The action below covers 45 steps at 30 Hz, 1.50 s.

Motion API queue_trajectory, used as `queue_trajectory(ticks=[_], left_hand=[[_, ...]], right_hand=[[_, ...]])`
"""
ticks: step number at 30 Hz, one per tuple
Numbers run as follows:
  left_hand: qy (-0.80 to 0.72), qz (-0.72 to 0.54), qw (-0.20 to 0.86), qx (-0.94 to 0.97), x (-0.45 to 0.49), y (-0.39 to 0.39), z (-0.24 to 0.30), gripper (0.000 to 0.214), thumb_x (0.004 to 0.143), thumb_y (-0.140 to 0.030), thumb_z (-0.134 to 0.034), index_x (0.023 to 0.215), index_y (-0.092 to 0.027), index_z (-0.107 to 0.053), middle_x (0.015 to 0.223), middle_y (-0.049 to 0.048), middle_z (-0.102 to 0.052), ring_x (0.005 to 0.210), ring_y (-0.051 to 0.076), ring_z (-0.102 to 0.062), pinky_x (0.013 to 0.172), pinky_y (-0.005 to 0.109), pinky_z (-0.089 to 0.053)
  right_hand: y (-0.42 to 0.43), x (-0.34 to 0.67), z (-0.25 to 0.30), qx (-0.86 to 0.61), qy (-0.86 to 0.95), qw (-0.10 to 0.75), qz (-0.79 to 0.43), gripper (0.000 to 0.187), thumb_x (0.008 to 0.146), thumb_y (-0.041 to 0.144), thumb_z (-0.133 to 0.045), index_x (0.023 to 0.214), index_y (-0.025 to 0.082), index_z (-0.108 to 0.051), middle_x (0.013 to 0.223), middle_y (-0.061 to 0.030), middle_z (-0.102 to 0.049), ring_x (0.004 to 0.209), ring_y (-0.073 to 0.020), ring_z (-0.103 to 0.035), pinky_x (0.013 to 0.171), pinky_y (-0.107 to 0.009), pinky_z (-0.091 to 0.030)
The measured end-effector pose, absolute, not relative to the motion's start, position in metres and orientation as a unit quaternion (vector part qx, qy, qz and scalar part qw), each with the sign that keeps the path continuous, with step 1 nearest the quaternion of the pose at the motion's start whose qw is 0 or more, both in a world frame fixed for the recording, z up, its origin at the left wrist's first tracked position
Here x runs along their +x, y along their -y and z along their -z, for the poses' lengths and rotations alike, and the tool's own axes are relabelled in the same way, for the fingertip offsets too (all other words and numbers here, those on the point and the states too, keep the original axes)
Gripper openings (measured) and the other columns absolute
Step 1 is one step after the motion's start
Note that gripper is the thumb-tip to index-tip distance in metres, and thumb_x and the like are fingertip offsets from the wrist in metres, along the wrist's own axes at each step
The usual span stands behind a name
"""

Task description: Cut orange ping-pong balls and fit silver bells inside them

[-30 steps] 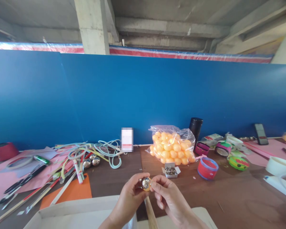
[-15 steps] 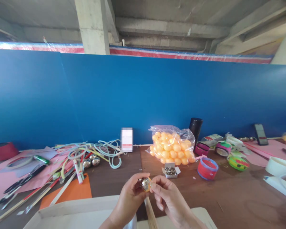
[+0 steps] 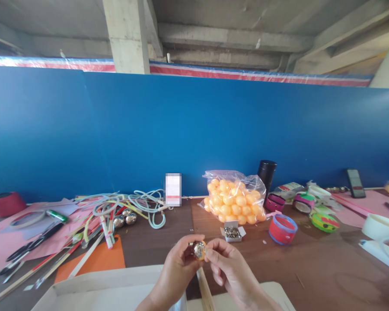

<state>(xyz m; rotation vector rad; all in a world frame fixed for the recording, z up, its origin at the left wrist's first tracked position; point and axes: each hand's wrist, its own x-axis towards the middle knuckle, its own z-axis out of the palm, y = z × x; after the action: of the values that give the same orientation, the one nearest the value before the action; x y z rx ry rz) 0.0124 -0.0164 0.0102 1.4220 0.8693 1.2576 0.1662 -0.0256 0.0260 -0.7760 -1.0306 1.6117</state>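
My left hand (image 3: pixel 177 268) grasps the shiny ball (image 3: pixel 199 250); my right hand (image 3: pixel 228 262) pinches at its three o'clock, on what I can't tell.

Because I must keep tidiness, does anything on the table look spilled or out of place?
Nothing looks spilled. On the left, the pale blue cord lies in tangled loops, not neatly coiled, and a white strip sits askew across the orange sheet.

Light is soft — the held silver ball (image 3: pixel 199 249) glints.
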Motion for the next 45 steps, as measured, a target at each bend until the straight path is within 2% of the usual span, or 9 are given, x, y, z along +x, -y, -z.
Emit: queue_trajectory(ticks=[29, 38, 45], left_hand=[[-0.375, -0.525, 0.475, 0.598, 0.0141, 0.0176, -0.0117, 0.037, 0.07, -0.02, -0.07, 0.105, -0.019, -0.061, 0.094, 0.0063, -0.066, 0.083, 0.017, -0.062, 0.075, 0.027, -0.051], [-0.394, -0.526, 0.426, 0.622, 0.0125, 0.0189, -0.0134, 0.035, 0.07, -0.019, -0.069, 0.104, -0.022, -0.063, 0.097, 0.0054, -0.066, 0.085, 0.018, -0.063, 0.077, 0.027, -0.051], [-0.424, -0.516, 0.375, 0.643, 0.0123, 0.0213, -0.0163, 0.033, 0.072, -0.016, -0.065, 0.104, -0.025, -0.062, 0.099, 0.0051, -0.065, 0.089, 0.019, -0.063, 0.079, 0.028, -0.051]], right_hand=[[0.0263, 0.1667, -0.0295, -0.347, 0.436, 0.504, -0.66, 0.027, 0.072, 0.037, -0.073, 0.069, 0.016, -0.057, 0.043, 0.0089, -0.046, 0.034, -0.0019, -0.028, 0.035, -0.016, -0.021], [0.0264, 0.1663, -0.0303, -0.364, 0.448, 0.501, -0.645, 0.032, 0.071, 0.043, -0.072, 0.068, 0.016, -0.055, 0.04, 0.0094, -0.046, 0.031, -0.0022, -0.03, 0.034, -0.017, -0.02], [0.027, 0.1651, -0.0287, -0.374, 0.44, 0.5, -0.646, 0.032, 0.07, 0.043, -0.073, 0.068, 0.017, -0.054, 0.04, 0.01, -0.045, 0.033, -0.0028, -0.033, 0.034, -0.015, -0.029]])
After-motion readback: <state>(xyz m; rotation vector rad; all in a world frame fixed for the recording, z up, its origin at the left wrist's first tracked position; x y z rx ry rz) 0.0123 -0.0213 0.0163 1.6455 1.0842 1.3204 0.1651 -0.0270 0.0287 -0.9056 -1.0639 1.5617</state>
